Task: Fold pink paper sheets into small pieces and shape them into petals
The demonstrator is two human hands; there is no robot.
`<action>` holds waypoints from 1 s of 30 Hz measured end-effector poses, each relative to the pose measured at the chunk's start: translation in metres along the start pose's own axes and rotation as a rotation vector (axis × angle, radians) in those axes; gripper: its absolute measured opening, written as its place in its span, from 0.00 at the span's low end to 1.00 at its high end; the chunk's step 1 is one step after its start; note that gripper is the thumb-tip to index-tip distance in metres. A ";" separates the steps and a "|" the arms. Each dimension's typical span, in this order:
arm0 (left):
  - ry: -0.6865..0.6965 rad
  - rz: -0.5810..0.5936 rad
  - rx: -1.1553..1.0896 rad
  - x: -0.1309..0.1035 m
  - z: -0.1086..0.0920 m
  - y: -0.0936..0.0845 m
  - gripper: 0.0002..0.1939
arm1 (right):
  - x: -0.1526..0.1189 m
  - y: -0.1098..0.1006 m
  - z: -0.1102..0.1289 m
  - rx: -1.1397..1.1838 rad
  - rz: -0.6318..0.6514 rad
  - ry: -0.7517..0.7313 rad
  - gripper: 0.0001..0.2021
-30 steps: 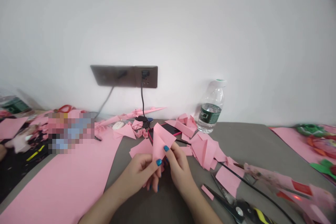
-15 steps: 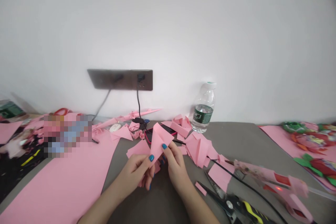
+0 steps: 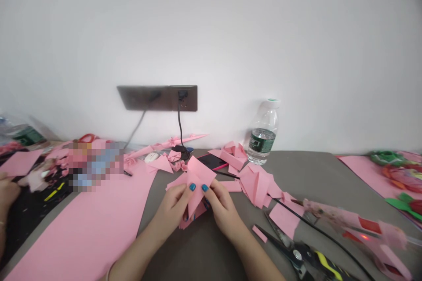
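Between my two hands is a folded piece of pink paper, its pointed top flap raised. My left hand pinches its left side, the thumb on the front and fingers behind. On the other side my right hand presses its thumb on the front, close to the left thumb; its other fingers are mostly hidden. More pink paper pieces lie just behind and below the held one. A dark phone with a pink edge rests on the table beyond my hands.
Right of my hands lie pink paper scraps, open scissors and a pink glue gun with a lit red light. A water bottle stands by the wall. A large pink sheet covers the left; another person's hand is at the far left.
My thumbs have come closer together on the paper, and its flap has shifted. The view has turned slightly left, and another person's hand has come in at the left edge.
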State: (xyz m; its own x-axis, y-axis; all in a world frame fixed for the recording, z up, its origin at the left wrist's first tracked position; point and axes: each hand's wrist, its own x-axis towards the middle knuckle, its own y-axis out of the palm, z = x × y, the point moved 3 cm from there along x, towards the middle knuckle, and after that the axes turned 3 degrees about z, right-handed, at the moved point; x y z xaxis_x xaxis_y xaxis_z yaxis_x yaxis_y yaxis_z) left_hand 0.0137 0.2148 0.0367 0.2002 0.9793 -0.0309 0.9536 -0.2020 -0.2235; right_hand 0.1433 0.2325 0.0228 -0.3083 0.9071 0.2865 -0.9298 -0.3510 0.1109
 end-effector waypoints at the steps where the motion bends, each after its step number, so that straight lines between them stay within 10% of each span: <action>1: 0.019 -0.025 0.008 0.000 -0.001 -0.001 0.29 | 0.000 0.000 0.000 -0.004 0.010 0.000 0.15; 30: 0.087 -0.264 0.003 0.008 0.015 -0.025 0.23 | -0.004 0.005 -0.001 -0.048 0.150 -0.013 0.14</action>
State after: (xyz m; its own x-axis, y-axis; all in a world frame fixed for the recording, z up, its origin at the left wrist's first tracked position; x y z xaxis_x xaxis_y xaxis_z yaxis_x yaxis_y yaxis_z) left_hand -0.0123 0.2283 0.0273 -0.0369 0.9929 0.1126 0.9746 0.0607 -0.2156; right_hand 0.1396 0.2278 0.0215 -0.4423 0.8419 0.3092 -0.8819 -0.4710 0.0207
